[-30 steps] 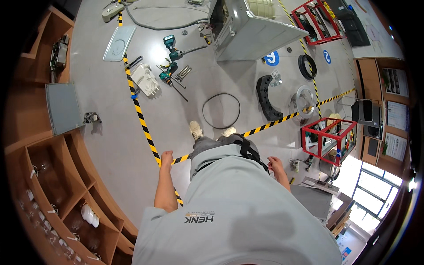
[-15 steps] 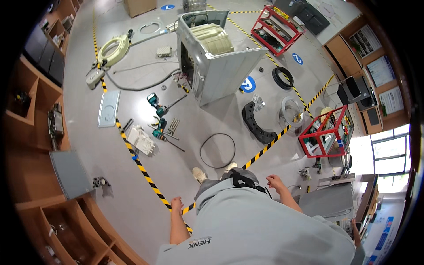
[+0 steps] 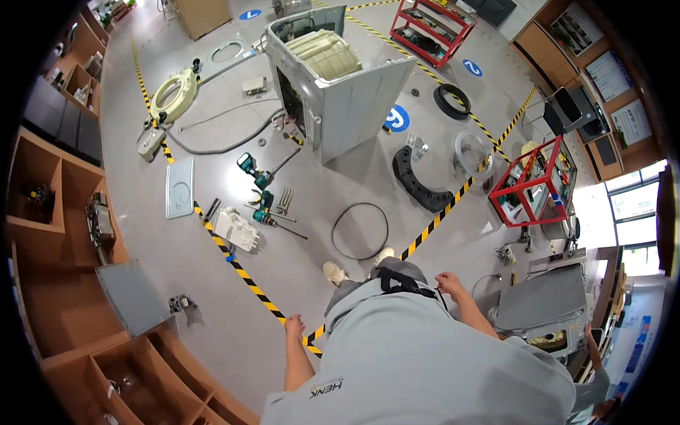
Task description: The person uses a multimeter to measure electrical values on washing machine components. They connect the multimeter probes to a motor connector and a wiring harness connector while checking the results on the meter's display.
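My left hand (image 3: pixel 294 326) hangs beside my body, fingers loosely curled, over the floor near the striped tape corner. On the other side, my right hand (image 3: pixel 449 284) is also curled at hip height. Neither shows anything held. In front of my shoes lies a thin black belt loop (image 3: pixel 360 204). Beyond it stands a partly dismantled washing machine (image 3: pixel 356 113), its pale tub (image 3: pixel 324 55) showing in the open top. Two teal cordless drills (image 3: pixel 255 170) (image 3: pixel 264 210) lie left of centre, next to a white plastic housing (image 3: pixel 236 229). A black curved counterweight (image 3: pixel 412 183) lies to the right.
Red tool carts (image 3: pixel 533 185) (image 3: pixel 431 32) stand at the right and far right. Black-and-yellow tape (image 3: pixel 249 286) marks the floor. Wooden shelves (image 3: pixel 64 276) line the left. A clear ring (image 3: pixel 473 153), black rubber ring (image 3: pixel 451 101) and grey hose (image 3: pixel 219 151) lie about. Another person (image 3: pixel 593 386) is at lower right.
The view has shifted, so the machine and drills sit slightly higher and the left shelves reach further in. More of the other person shows. Both my hands stay at my sides.
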The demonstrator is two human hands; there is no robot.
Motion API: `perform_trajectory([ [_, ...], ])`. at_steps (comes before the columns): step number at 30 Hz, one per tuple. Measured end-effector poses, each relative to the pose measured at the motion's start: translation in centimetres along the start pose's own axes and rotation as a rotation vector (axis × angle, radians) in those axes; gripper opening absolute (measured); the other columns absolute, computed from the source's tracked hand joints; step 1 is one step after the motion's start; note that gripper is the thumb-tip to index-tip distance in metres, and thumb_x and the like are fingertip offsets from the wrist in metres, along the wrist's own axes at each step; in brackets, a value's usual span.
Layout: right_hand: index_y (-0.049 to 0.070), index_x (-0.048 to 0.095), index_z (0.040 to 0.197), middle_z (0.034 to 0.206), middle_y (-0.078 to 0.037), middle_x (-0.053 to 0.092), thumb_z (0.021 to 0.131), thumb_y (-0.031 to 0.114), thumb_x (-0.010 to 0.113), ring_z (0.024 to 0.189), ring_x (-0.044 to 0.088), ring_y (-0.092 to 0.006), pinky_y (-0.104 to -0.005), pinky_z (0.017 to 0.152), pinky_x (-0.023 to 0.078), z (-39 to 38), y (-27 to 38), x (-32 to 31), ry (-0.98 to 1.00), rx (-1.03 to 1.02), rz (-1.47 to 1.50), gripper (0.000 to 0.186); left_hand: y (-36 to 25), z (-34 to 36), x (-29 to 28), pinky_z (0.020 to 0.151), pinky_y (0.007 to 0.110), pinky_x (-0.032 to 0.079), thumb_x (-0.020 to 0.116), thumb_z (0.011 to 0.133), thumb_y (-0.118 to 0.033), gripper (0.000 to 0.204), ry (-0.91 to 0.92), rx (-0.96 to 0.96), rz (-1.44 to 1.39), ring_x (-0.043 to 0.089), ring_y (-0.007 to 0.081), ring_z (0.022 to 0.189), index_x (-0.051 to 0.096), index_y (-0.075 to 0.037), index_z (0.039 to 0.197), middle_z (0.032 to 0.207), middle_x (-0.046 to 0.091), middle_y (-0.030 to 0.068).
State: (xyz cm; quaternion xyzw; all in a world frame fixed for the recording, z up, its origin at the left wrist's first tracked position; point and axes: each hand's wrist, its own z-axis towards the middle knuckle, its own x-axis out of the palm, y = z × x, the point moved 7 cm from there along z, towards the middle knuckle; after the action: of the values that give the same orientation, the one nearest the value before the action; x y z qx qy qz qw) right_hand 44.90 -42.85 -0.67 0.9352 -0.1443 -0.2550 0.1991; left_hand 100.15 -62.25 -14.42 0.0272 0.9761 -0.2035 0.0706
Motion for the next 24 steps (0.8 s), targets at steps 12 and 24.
perform_trajectory([
  [12, 0.005, 0.061, 0.1, 0.066, -0.001, 0.055, 0.087, 0.025, 0.061, 0.052, 0.05, -0.0105, -0.0255, 0.046, 0.037, -1.1, -1.0, -0.3, 0.027, 0.08, -0.061, 0.024, 1.0, 0.3, 0.3, 0.071, 0.036, 0.049, 0.058, 0.085, -0.024, 0.026, -0.041, 0.03, 0.064, 0.053, 0.0176, 0.077, 0.057, -0.003, 0.102, 0.082, 0.054, 0.0054],
  [24, 0.0, 0.059, 0.106, 0.073, -0.007, 0.058, 0.086, 0.025, 0.06, 0.055, 0.053, -0.0118, -0.0247, 0.053, 0.046, 0.3, 2.7, -0.8, 0.043, -0.008, -0.078, 0.032, 4.2, -1.0, 0.8, 0.075, 0.036, 0.048, 0.057, 0.086, -0.021, 0.031, -0.06, -0.085, 0.016, 0.054, 0.0198, 0.087, 0.055, -0.003, 0.111, 0.095, 0.055, 0.0077],
])
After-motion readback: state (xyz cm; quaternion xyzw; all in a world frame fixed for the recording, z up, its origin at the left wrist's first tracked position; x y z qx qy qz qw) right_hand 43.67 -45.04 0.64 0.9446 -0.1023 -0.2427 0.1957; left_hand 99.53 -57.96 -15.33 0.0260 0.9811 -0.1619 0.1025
